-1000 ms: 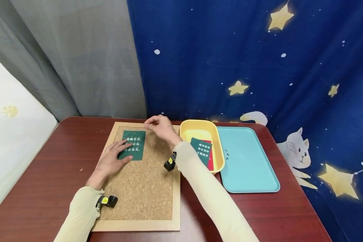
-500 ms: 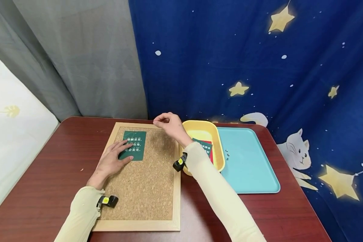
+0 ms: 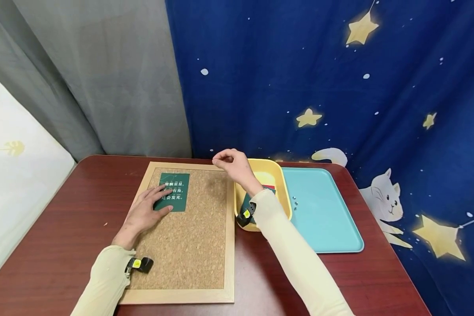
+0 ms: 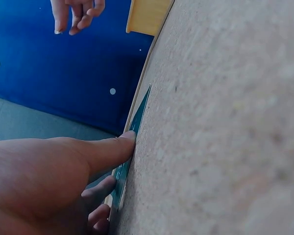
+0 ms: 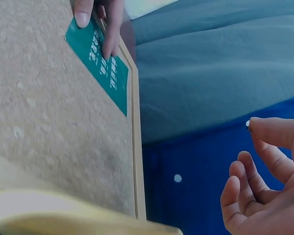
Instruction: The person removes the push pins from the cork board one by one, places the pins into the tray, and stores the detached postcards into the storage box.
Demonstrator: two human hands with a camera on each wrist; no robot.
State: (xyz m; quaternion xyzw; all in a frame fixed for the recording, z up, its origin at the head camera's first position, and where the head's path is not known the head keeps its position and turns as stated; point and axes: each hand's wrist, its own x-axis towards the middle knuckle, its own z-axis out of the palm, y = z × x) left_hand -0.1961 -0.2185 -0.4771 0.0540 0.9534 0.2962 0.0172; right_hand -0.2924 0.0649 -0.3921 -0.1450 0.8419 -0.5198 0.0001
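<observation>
A dark green card [image 3: 175,202] with white characters lies on the upper left of the framed cork board [image 3: 193,245]. My left hand [image 3: 147,210] rests on the card's left part, with thumb and fingers spread and pressing it to the cork. In the left wrist view the thumb [image 4: 115,149] touches the card [image 4: 122,178]. Above the board's top right corner, beside the yellow basket, hovers my right hand [image 3: 237,169]. Between its thumb and index finger it pinches a tiny silvery thumbtack [image 5: 248,125], mostly covered by the fingertips.
The yellow basket [image 3: 285,193] at the board's right side holds green and red cards, partly behind my right wrist. Further right is a light blue tray [image 3: 324,210] with several small silvery tacks [image 3: 295,203] near its left edge. Curtains hang behind the table [image 3: 63,219].
My right hand has moved right, from beside the card's top right corner to near the basket, still pinching the thumbtack. The left hand and the card have stayed in place.
</observation>
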